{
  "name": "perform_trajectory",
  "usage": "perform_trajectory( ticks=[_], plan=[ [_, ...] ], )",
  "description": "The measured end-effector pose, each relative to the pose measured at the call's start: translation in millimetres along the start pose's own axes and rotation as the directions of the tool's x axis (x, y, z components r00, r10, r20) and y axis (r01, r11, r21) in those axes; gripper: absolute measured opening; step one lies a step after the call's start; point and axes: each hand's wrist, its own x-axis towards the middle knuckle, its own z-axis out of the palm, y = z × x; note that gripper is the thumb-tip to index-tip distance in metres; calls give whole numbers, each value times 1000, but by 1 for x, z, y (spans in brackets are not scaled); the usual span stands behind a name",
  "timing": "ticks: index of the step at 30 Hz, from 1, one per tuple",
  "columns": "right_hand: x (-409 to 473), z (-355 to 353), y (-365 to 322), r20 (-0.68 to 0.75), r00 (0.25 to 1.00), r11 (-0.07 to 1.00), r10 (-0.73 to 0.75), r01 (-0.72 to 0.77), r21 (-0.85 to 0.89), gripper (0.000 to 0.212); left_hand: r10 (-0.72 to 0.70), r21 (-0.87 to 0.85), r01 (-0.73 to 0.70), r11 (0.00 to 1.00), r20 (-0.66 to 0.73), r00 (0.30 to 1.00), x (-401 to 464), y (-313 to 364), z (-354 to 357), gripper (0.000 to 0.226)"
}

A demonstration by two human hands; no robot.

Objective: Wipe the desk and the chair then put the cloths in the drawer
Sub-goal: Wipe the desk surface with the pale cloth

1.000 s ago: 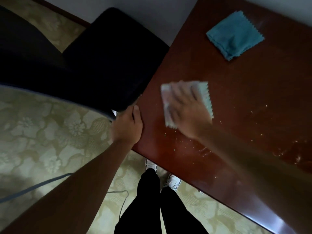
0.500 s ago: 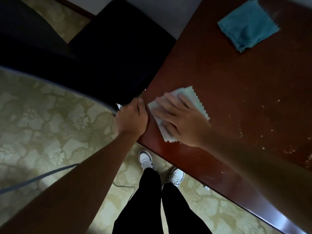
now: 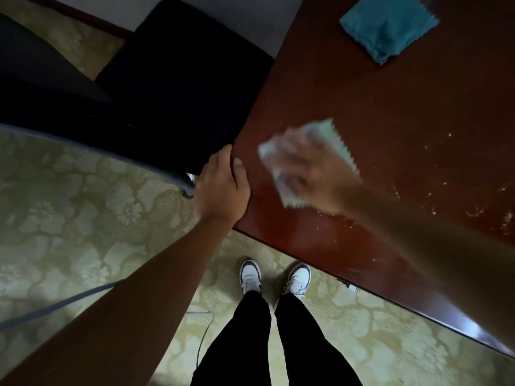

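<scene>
Right hand point(image 3: 312, 174) is motion-blurred: fingers look spread flat, pressing the pale cloth point(image 3: 338, 140) onto the desk point(image 3: 376, 101), no pinch visible; blur stops me from saying more about finger pose. Left hand point(image 3: 223, 185) sits at the desk's near-left corner, thumb on top, fingers curled over the edge, so it grips the corner; looks like a brace. Pale cloth is under the right palm, near the left edge of the desk, zigzag-cut border showing past the fingers. Handling guess: thin, light, limp, follows the palm only while pressed flat; likely to bunch or slide out if pressure drops. Best to keep the palm centred on it, and pinch a corner or the folded middle when lifting it. Second cloth, the teal cloth point(image 3: 387, 26), lies folded at the far side of the desk, well apart from both hands, untouched. Crumbs point(image 3: 434, 174) are scattered to the right of the pale cloth and along the near side, so desk wiping isn't finished; the chair and the drawer step look still to do. Desk top is dark red-brown, glossy, hard: low friction, crumbs will skate and may go over the edge. Chair point(image 3: 178, 87) is black, padded-looking, pushed up against the desk's left edge. Floor is a pale floral carpet point(image 3: 83, 204), with a cable point(image 3: 55, 305) running across it. Person's shoes point(image 3: 250, 277) are just off the near edge. Drawer not in view.
</scene>
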Motion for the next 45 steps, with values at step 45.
perform_trajectory(
  ticks=[45],
  plan=[
    [39,-7,22,-70,744,745,665,-667,-14,54,150,-104,-151,983,-15,989,-4,-9,0,50]
  ],
)
